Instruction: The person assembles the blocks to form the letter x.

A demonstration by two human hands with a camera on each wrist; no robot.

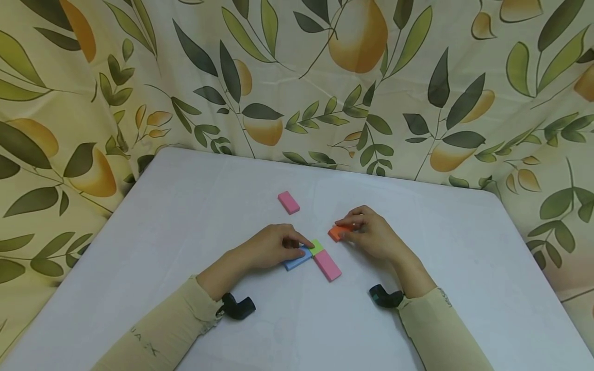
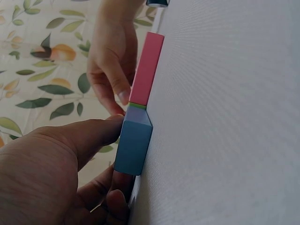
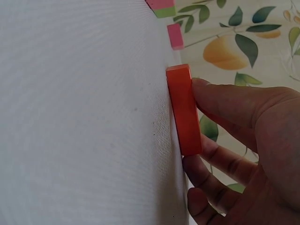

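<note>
My left hand (image 1: 269, 247) grips a blue block (image 1: 297, 263) lying on the table, with thumb and fingers at its sides and the index fingertip by a small green block (image 1: 317, 247). One end of a pink block (image 1: 328, 266) meets the green one, so the three form a bent shape. To the right, my right hand (image 1: 373, 235) pinches an orange block (image 1: 334, 234) low at the tabletop, a short gap from the green block. In the right wrist view the thumb presses the top of the orange block (image 3: 184, 112), and fingertips curl at its near end.
A second pink block (image 1: 289, 202) lies alone farther back on the white-covered table (image 1: 209, 190). Dark wrist cameras (image 1: 238, 307) stick out from both sleeves. A fruit-and-leaf patterned cloth (image 1: 306, 103) hangs along the table's back and sides.
</note>
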